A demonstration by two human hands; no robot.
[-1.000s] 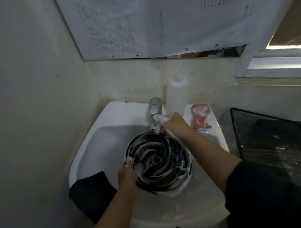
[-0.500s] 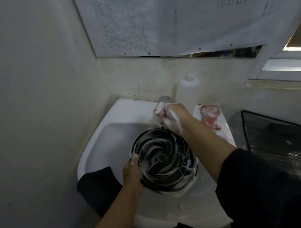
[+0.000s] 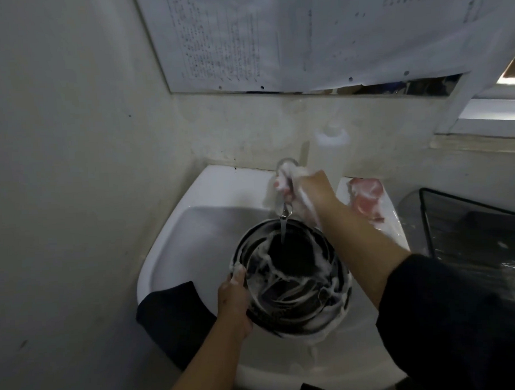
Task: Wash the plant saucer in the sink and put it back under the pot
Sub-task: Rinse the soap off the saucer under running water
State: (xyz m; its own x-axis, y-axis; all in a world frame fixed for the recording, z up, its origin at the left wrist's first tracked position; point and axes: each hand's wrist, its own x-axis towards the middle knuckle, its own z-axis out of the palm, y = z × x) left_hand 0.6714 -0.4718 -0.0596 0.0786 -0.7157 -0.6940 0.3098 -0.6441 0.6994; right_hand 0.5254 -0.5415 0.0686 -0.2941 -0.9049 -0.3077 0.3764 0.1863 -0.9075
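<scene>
Head view: white glossy ceramic sink (image 3: pixel 176 244) in a wall corner.
Saucer (image 3: pixel 291 278): round, black, ribbed, streaked with white foam; held over the basin, open face tilted up toward the camera; no long axis.
Left hand (image 3: pixel 235 300): grips the saucer's left rim, thumb inside, fingers curled beneath.
Right hand (image 3: pixel 304 190): soapy, fingers curled round the chrome tap (image 3: pixel 286 208).
Water (image 3: pixel 283 232): thin stream landing in the saucer's centre.
Bottle (image 3: pixel 326 157): pale, blurred, behind the tap.
Pink wrapped lump (image 3: pixel 366 198): on the sink's right ledge.

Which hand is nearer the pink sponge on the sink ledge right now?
Right. The right hand is on the tap, just left of the pink sponge. The left hand grips the soapy saucer at its near-left rim, much farther away.
</scene>
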